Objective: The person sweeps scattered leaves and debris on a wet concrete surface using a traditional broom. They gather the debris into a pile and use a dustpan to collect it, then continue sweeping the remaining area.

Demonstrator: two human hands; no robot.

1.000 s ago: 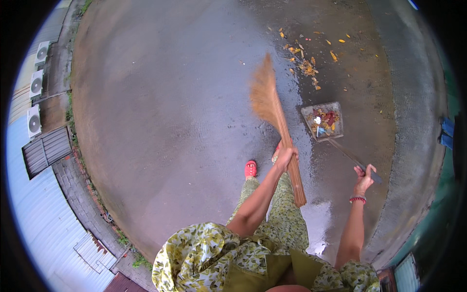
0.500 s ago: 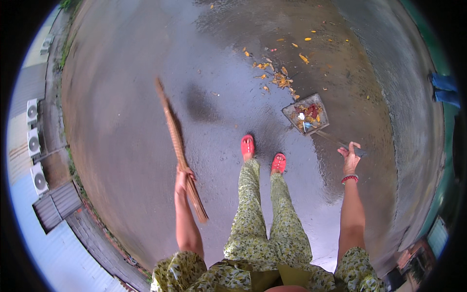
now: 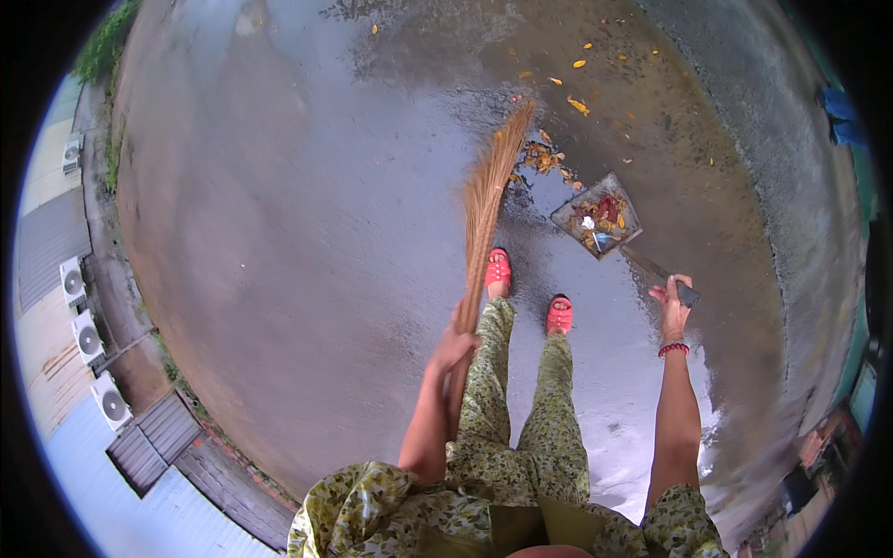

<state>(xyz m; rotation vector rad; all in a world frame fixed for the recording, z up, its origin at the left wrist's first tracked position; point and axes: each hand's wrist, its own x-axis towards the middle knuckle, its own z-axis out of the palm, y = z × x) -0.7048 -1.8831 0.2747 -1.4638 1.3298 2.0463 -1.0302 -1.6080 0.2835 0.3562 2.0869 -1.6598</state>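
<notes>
Head view, looking straight down: green floral clothing fills the bottom edge, shoulders cut off by the rim. Left hand (image 3: 453, 346) is clenched around the handle of a straw broom (image 3: 484, 209), whose bristles fan up toward a small leaf pile (image 3: 541, 158) on wet pavement (image 3: 279, 232). Right hand (image 3: 672, 304) grasps the long handle of a dustpan (image 3: 597, 216) (fingers partly hidden behind the handle). Red sandals (image 3: 499, 270) stand just below the pan. Pan contents are hard to make out: leaves and scraps. Scattered leaves lie beyond.
</notes>
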